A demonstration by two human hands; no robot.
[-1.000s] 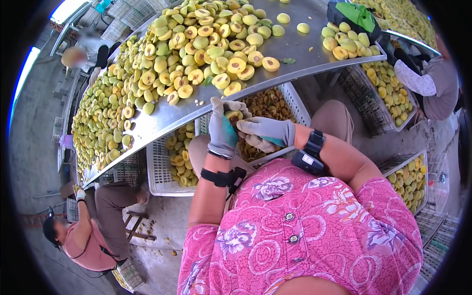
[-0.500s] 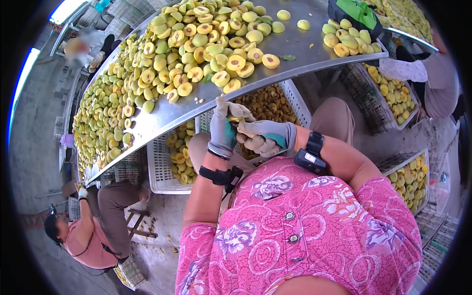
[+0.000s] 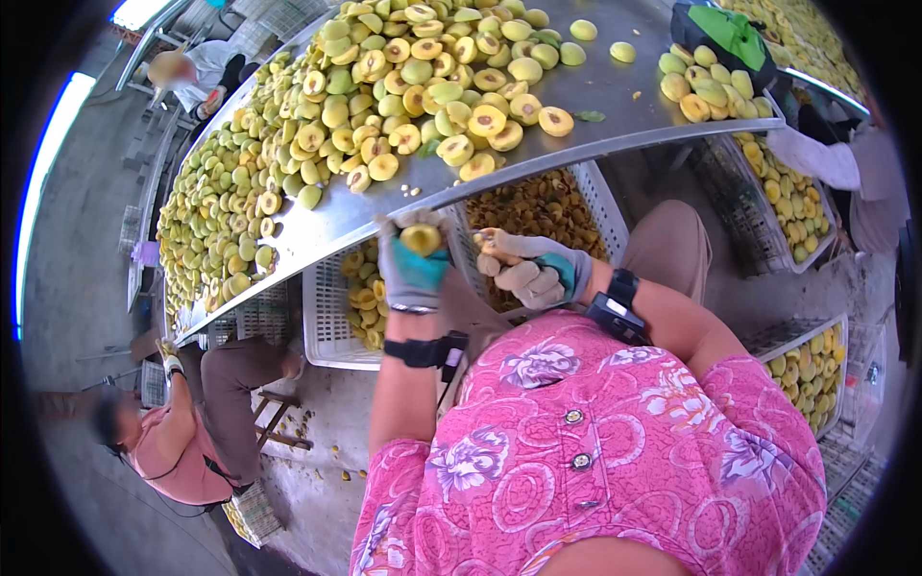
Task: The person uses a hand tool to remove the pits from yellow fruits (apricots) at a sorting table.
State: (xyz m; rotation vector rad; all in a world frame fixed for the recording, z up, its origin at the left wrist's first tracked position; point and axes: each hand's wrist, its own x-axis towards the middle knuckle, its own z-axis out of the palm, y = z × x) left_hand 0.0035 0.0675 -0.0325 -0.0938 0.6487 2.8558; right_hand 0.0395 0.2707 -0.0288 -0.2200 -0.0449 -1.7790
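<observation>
My left hand (image 3: 415, 264), in a grey and teal work glove, is closed around a yellow apricot half (image 3: 420, 239) with its hollow facing up. A short way to the right, my gloved right hand (image 3: 533, 269) has its fingers curled and pinched together; what they hold I cannot make out. Both hands are just below the metal table's edge (image 3: 538, 156). Under the right hand stands a white crate (image 3: 607, 206) of brown pits and scraps (image 3: 533, 206). Left of my left hand, another white crate (image 3: 331, 358) holds yellow halves.
A large heap of cut apricots (image 3: 384, 106) covers much of the table. A smaller pile (image 3: 706, 86) lies by a green and black bag (image 3: 725, 38). A person in pink (image 3: 178, 451) sits at the left; another person's sleeve (image 3: 812, 158) shows at the right, above filled crates.
My hands were together over the fruit and have moved apart. The left hand has turned so the apricot half's hollow shows. The view has shifted slightly.
</observation>
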